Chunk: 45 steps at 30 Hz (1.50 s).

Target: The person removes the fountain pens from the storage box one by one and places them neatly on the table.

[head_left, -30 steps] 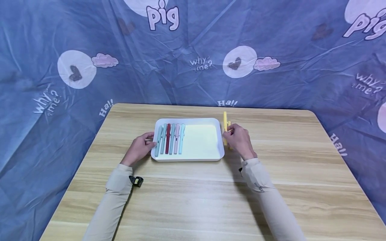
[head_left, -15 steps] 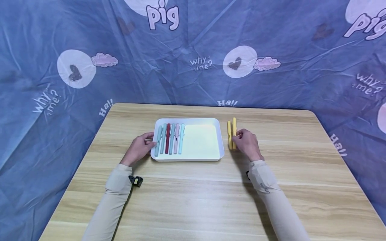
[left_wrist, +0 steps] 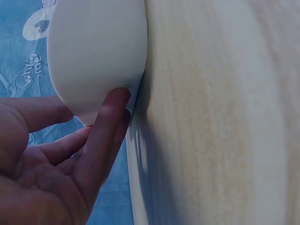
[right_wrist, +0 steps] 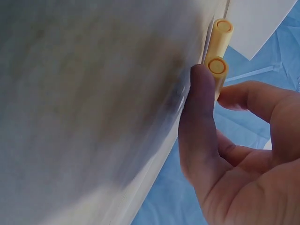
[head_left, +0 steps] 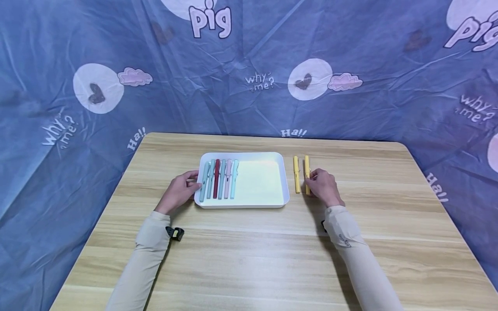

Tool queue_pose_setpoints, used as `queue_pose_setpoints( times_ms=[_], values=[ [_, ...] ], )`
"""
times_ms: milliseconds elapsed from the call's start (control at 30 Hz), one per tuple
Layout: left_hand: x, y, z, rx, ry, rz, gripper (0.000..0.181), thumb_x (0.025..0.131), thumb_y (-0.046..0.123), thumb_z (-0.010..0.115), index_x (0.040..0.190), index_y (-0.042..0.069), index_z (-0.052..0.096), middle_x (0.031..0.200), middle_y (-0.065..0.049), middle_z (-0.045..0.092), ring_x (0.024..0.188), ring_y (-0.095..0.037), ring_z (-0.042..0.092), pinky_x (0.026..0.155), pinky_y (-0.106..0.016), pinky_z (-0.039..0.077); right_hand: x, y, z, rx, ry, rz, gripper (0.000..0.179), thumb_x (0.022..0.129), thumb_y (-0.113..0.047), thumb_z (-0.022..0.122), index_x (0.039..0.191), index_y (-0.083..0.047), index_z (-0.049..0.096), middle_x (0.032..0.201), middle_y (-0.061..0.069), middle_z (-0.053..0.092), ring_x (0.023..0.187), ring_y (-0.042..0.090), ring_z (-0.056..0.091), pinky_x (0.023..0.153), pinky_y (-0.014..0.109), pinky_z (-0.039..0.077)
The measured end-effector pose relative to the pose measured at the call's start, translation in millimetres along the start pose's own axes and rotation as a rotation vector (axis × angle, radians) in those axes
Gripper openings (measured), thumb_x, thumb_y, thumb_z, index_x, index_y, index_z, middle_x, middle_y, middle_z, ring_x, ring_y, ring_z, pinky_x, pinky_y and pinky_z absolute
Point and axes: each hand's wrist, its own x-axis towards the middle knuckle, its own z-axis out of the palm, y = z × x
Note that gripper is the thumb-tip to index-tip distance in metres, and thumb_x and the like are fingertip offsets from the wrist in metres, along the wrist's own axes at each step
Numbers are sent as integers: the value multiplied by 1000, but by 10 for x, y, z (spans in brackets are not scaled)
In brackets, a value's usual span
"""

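Note:
A white tray (head_left: 258, 183) stands on the table, several capped pens lined up side by side in its left half. My left hand (head_left: 179, 192) holds the tray's left end; in the left wrist view its thumb and fingers (left_wrist: 110, 115) lie against both sides of the white wall. To the right of the tray, my right hand (head_left: 324, 186) pinches a yellow pen (head_left: 307, 164) between thumb and fingers, low over or on the table. A second yellow pen (head_left: 296, 175) lies between that pen and the tray. Both pens' round ends show in the right wrist view.
Inside the tray are blue-green pens, a dark red pen (head_left: 216, 179), a pink pen (head_left: 227, 179) and a light blue pen (head_left: 234, 179). The wooden table (head_left: 249, 259) ends at a blue printed cloth (head_left: 241, 108) behind.
My right hand has carried its yellow pen rightward from beside the tray's edge, past the other yellow pen, and lowered it towards the table. The left hand and tray have stayed put.

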Motion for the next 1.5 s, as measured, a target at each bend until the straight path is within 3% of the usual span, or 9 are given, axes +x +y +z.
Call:
queue_pose_setpoints(
  times_ms=[167,433,633,1233,1500],
  values=[
    [-7,0,3,-16,-4,3,51,105,6,58,150,-11,44,139,-32,57,120,-41,65,90,-41,61,13,14,-19,-23,-32,8,22,95,-14,59,108,3,63,95,19,71,64,14,66,62,27,51],
    [-4,1,4,-29,-10,-10,52,105,7,58,151,-10,43,139,-31,57,119,-40,65,86,-37,61,16,-29,-65,-70,-71,34,24,95,-14,61,109,5,64,99,21,69,73,20,66,65,31,52],
    [-1,4,13,-32,-14,-22,52,105,8,58,152,-9,43,139,-30,58,119,-39,65,84,-35,62,21,-12,-83,-102,-41,31,23,94,-15,63,109,3,63,103,21,68,86,30,61,69,36,50],
    [8,8,-1,-30,-12,-17,52,105,7,58,152,-9,42,139,-31,57,118,-39,65,82,-34,62,28,-11,-60,-95,-5,26,19,98,-17,65,105,2,63,95,18,67,80,27,61,63,31,47],
    [2,4,-4,-32,-14,-20,52,105,7,57,152,-10,42,139,-31,58,118,-40,65,82,-34,62,21,-15,-58,-87,-7,14,22,98,-18,65,106,2,63,96,19,67,82,29,62,67,33,48]
  ],
)
